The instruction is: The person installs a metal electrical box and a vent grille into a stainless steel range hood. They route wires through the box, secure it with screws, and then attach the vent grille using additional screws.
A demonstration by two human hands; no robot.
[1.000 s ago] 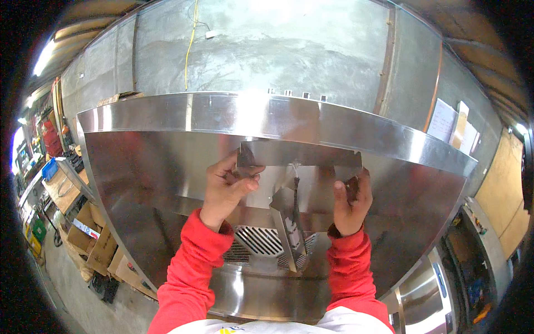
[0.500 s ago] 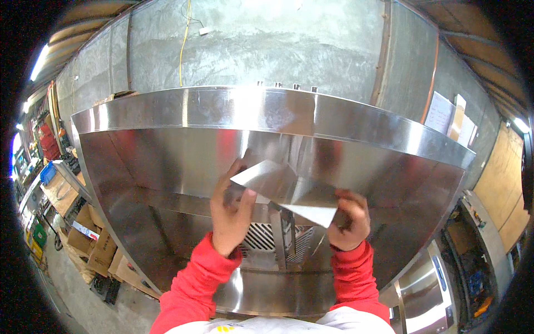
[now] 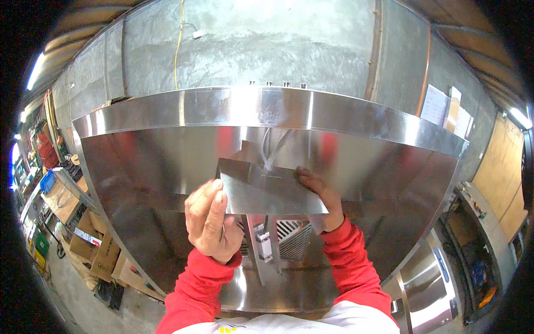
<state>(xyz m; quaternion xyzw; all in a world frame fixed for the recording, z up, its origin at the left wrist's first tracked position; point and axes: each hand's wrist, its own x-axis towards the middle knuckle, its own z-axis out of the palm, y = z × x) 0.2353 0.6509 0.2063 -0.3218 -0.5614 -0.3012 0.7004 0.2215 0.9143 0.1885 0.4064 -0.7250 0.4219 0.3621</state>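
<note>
A small bent stainless sheet-metal piece (image 3: 272, 189) is held up between my two hands, its flat face tilted toward me. My left hand (image 3: 213, 222) pinches its left edge, fingers pointing up along it. Around the right end curls my right hand (image 3: 328, 201), partly hidden by the metal. Behind and below lies a large, shiny stainless steel hood (image 3: 133, 167) with a long front rim across the far side. Below the held piece, a slotted metal panel (image 3: 293, 239) shows inside the hood, beside an upright metal strip (image 3: 253, 245) and a small white-labelled part (image 3: 263, 246).
To the left stand an open cardboard box (image 3: 100, 245) and a cluttered bench with a blue bin (image 3: 48, 182). On the right are another stainless unit (image 3: 425, 278) and a dark shelf (image 3: 473, 267) of odds and ends. A concrete wall (image 3: 278, 44) rises behind the hood.
The metal piece has turned from a slanted, angled pose to a flatter one with its broad face showing. My left hand has shifted slightly left; my right hand has moved left and up.
</note>
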